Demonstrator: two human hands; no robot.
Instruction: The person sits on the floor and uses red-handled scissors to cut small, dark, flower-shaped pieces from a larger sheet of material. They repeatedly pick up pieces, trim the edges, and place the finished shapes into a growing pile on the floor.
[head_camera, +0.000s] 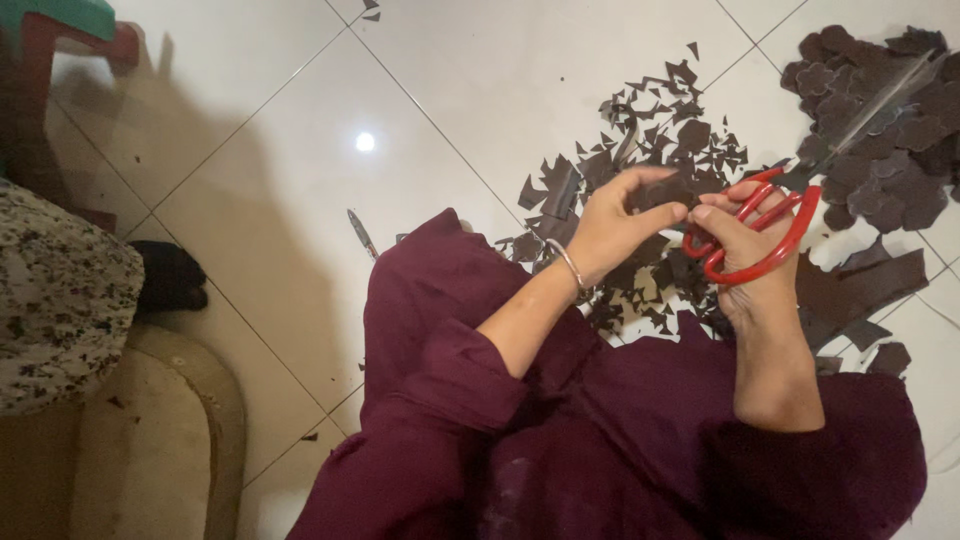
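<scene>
Gripping red-handled scissors (765, 225), the right hand (745, 250) has its fingers through the loops, blades pointing toward a heap of cut dark shapes (880, 120). The left hand (620, 220) pinches thumb to fingers just beside the handles, above scattered dark offcuts (640, 150) on the white tile floor (300, 200); what it holds I cannot tell

The scissor blades (870, 105) are motion-blurred; the pile of cut shapes (890, 130) is cropped at the right edge.
</scene>
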